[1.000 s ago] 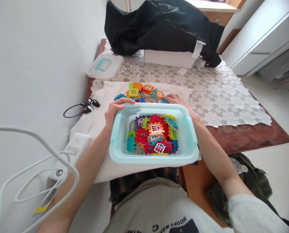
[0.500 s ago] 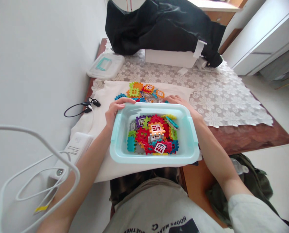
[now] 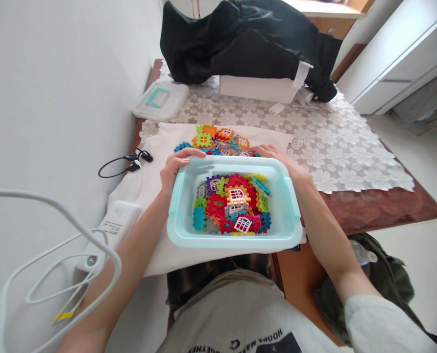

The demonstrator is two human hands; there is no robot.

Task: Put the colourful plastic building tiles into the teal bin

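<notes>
A light blue plastic bin (image 3: 284,225) sits near the table's front edge on a white cloth (image 3: 156,142). Several colourful interlocking toy tiles (image 3: 233,203) lie inside it. My left hand (image 3: 174,169) grips the bin's far left corner, fingers curled over the rim. My right hand (image 3: 277,157) holds the far right corner, fingers reaching behind the rim. A loose pile of more tiles (image 3: 216,139) lies on the cloth just beyond the bin.
The bin's clear lid (image 3: 161,100) rests at the far left. A white box (image 3: 255,88) under black cloth (image 3: 240,39) stands at the back. Black earphones (image 3: 130,162) and a white power strip (image 3: 111,228) with cables lie left. A green bag (image 3: 380,279) sits on the floor.
</notes>
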